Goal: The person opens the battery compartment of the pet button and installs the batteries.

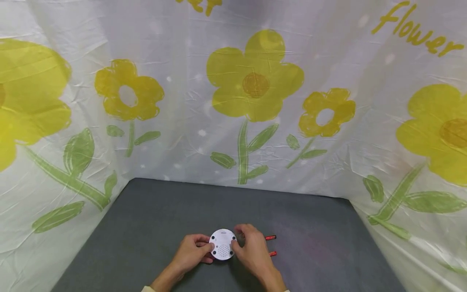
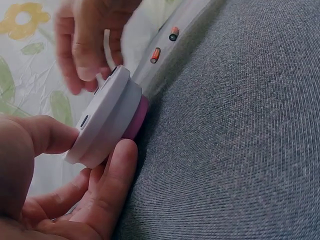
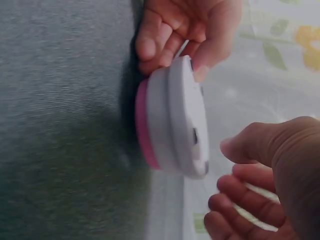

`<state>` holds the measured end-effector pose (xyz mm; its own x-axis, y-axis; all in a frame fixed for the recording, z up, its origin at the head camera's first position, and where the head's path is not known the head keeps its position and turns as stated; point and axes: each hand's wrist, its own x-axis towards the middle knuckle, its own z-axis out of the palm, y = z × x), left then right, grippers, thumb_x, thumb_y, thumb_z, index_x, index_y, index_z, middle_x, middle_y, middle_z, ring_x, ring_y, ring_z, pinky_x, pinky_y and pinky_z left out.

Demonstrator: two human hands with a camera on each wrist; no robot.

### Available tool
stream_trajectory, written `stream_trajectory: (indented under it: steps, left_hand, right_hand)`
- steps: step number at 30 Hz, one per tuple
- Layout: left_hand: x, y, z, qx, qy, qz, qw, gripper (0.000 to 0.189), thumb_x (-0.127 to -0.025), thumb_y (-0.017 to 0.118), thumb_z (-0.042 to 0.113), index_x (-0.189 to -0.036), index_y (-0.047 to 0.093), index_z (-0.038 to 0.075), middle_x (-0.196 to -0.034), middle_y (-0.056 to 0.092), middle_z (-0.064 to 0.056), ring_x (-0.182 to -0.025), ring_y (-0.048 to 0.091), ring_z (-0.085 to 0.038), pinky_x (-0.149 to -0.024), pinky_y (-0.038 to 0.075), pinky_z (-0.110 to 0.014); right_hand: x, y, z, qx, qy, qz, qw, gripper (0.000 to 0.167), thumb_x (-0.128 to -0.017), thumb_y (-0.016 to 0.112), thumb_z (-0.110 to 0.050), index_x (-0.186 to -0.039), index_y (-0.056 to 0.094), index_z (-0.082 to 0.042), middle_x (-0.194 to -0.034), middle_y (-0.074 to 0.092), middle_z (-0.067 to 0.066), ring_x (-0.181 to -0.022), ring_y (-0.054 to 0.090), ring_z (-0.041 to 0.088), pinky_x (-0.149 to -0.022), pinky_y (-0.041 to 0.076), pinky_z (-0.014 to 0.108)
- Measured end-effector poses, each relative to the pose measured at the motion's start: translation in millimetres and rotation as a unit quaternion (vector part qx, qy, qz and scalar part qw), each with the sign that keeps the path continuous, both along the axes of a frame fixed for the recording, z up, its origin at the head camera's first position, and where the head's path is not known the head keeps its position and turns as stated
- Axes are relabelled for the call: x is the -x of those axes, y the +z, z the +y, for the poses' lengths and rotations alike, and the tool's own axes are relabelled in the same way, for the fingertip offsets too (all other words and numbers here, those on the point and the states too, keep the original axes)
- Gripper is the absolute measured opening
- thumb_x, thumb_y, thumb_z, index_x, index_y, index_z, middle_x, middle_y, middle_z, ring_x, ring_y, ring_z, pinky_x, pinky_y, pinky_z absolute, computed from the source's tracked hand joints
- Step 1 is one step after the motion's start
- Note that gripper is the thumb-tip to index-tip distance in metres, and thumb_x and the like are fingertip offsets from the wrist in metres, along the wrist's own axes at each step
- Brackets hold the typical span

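My left hand (image 1: 190,252) grips a round white device (image 1: 223,237) by its left edge, thumb on the upper face and fingers beneath. That face carries a patch of small holes and several dark round feet. In the right wrist view, a pink layer (image 3: 143,125) shows on the side facing the table. My right hand (image 1: 252,246) hovers at the device's right edge. Its thumb and fingers stand apart in the right wrist view, with nothing seen between them. Two red-orange batteries with dark ends, one farther back (image 1: 270,237) and one nearer (image 1: 273,253), lie right of that hand.
The dark grey tabletop (image 1: 164,211) stretches around the hands. A pale curtain (image 1: 182,134) printed with yellow flowers rises along its back and sides.
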<state>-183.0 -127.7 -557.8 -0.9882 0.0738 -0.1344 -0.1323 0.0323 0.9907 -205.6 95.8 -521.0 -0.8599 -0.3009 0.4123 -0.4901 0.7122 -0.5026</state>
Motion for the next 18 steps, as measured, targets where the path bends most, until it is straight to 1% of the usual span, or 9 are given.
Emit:
stream_trajectory:
  steps: [2, 3, 6, 8, 13, 18]
  left_hand:
    - [-0.7, 1.1, -0.3, -0.001, -0.001, -0.003, 1.0000, 0.035, -0.098, 0.074, 0.003, -0.122, 0.063, -0.020, -0.096, 0.080, -0.016, -0.074, 0.079, -0.024, -0.068, 0.071, -0.040]
    - [-1.2, 1.7, -0.5, -0.003, -0.003, -0.004, 1.0000, 0.035, -0.097, 0.074, 0.003, -0.122, 0.063, -0.020, -0.096, 0.080, -0.016, -0.074, 0.079, -0.023, -0.068, 0.071, -0.039]
    - [-1.4, 2.9, -1.5, -0.007, -0.007, -0.003, 0.9999, 0.034, -0.097, 0.075, 0.003, -0.120, 0.064, -0.019, -0.095, 0.080, -0.016, -0.073, 0.079, -0.022, -0.067, 0.070, -0.037]
    - [-1.6, 2.9, -1.9, -0.011, -0.013, -0.003, 0.9999, 0.033, -0.096, 0.075, 0.004, -0.119, 0.064, -0.018, -0.095, 0.080, -0.016, -0.073, 0.078, -0.020, -0.067, 0.070, -0.035]
    - [-1.2, 0.7, -2.0, -0.017, -0.023, -0.004, 0.9996, 0.032, -0.097, 0.075, 0.004, -0.118, 0.064, -0.018, -0.094, 0.079, -0.013, -0.074, 0.077, -0.019, -0.068, 0.070, -0.034]
    - [-2.4, 1.2, -2.8, -0.022, -0.017, -0.006, 0.9996, 0.031, -0.096, 0.075, 0.003, -0.117, 0.065, -0.018, -0.091, 0.078, -0.010, -0.074, 0.076, -0.017, -0.066, 0.069, -0.031]
  right_hand:
    - [0.7, 5.2, -3, -0.012, 0.014, 0.019, 0.9997, 0.026, -0.083, 0.085, -0.009, -0.108, 0.076, -0.010, -0.100, 0.075, 0.001, -0.091, 0.069, 0.015, -0.080, 0.061, 0.036]
    - [0.7, 7.9, -5, -0.017, 0.024, 0.021, 0.9993, 0.026, -0.083, 0.086, -0.007, -0.107, 0.076, -0.010, -0.100, 0.075, 0.001, -0.092, 0.068, 0.015, -0.081, 0.061, 0.036]
    - [1.5, 13.5, -12, -0.033, 0.052, 0.020, 0.9979, 0.026, -0.084, 0.087, -0.005, -0.106, 0.074, -0.011, -0.101, 0.075, 0.000, -0.095, 0.066, 0.015, -0.081, 0.060, 0.036]
    - [1.9, 14.2, -16, -0.042, 0.062, 0.016, 0.9971, 0.027, -0.084, 0.087, -0.005, -0.106, 0.073, -0.012, -0.101, 0.075, -0.001, -0.096, 0.065, 0.015, -0.081, 0.060, 0.035]
    - [2.2, 12.1, -25, -0.060, 0.060, 0.032, 0.9959, 0.031, -0.081, 0.089, -0.005, -0.107, 0.073, -0.012, -0.100, 0.076, -0.002, -0.096, 0.065, 0.016, -0.081, 0.061, 0.035]
    - [0.7, 12.2, -30, -0.074, 0.063, 0.037, 0.9946, 0.034, -0.082, 0.089, -0.004, -0.110, 0.072, -0.011, -0.101, 0.075, -0.002, -0.097, 0.065, 0.017, -0.080, 0.061, 0.034]
